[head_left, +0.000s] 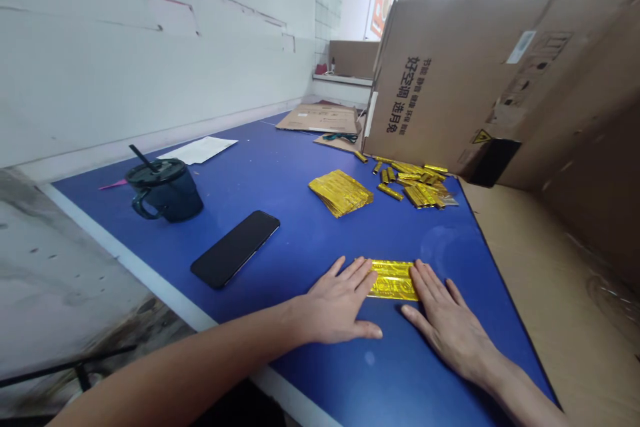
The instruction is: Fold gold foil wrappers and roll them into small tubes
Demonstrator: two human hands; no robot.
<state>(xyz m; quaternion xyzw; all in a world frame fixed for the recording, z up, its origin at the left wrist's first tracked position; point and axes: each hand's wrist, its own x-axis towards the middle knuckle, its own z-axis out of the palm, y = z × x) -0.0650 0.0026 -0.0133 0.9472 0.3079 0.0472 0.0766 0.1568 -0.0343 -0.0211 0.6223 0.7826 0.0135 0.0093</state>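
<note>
A shiny gold foil sheet (393, 280) lies flat on the blue tabletop near the front. My left hand (343, 303) rests palm down with its fingertips on the sheet's left end, fingers spread. On the right end lie the fingertips of my right hand (445, 320), also flat, its thumb apart. Beyond my hands sits a fanned stack of gold foil pieces (341, 192). To its right is a loose heap of small folded or rolled gold pieces (423, 185).
A black phone (236, 248) and a dark lidded mug (167, 190) with a straw stand at the left. White paper (200, 149) lies behind the mug. Flat cardboard (320, 118) is at the far end. A large cardboard box (450, 73) rises at the right.
</note>
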